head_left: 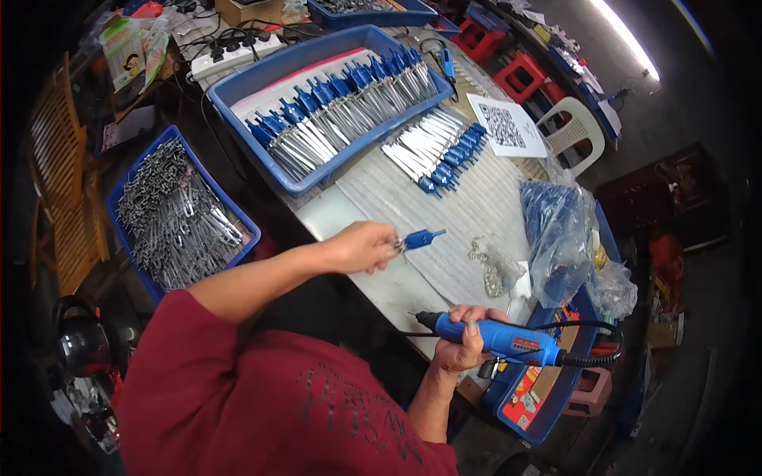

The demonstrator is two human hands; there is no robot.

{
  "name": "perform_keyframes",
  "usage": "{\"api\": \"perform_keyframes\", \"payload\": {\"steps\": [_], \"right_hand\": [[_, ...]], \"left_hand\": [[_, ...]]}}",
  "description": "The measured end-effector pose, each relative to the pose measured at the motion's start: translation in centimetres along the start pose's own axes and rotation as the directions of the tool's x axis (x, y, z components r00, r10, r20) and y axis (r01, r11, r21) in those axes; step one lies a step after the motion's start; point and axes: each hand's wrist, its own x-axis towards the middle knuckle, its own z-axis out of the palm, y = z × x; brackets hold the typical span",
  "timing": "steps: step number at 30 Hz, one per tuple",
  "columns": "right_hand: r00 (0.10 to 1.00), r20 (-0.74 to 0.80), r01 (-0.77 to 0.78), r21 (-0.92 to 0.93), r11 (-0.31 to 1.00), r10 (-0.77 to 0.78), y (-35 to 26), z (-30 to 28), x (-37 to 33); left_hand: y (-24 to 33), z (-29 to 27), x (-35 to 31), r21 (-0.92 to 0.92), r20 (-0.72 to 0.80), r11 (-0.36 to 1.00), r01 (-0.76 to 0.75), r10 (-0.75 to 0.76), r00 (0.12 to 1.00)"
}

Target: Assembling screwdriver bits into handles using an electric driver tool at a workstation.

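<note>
My left hand (365, 247) is closed around a slim metal piece with a blue end (421, 239); the blue part sticks out to the right, above the worktable. My right hand (463, 343) grips a blue electric screwdriver (512, 341), its dark nose and thin bit pointing left toward the table's near edge. The two hands are apart, and the bit does not touch the blue-ended piece. Beyond them, a row of similar blue-ended metal pieces (444, 147) lies on a foam sheet (389, 198). A clear bag of small metal parts (496, 270) rests right of my left hand.
A blue tray (298, 186) at the back holds many more blue-ended pieces. Left of the table, a blue bin (252, 238) is full of metal parts. A crumpled plastic bag (556, 230) and another blue bin (520, 432) stand at the right; a power strip (234, 57) lies behind.
</note>
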Motion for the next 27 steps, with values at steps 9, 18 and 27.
{"api": "perform_keyframes", "payload": {"steps": [9, 18, 27], "right_hand": [[0.997, 0.067, 0.038, -0.004, 0.999, -0.038, 0.4, 0.7, 0.2], [0.995, 0.098, 0.028, -0.035, 0.999, -0.024, 0.2, 1.4, -0.3], [0.989, 0.150, 0.025, -0.056, 0.998, -0.016, 0.4, 2.6, -0.5]], "left_hand": [[-4.3, 4.9, -5.6, -0.306, 0.165, 0.865, 0.398, -0.364, 0.917], [-4.3, 6.1, -6.2, -0.312, 0.159, 0.837, 0.449, -0.421, 0.893], [-3.6, 6.2, -6.3, -0.282, 0.157, 0.838, 0.467, -0.440, 0.884]]}}
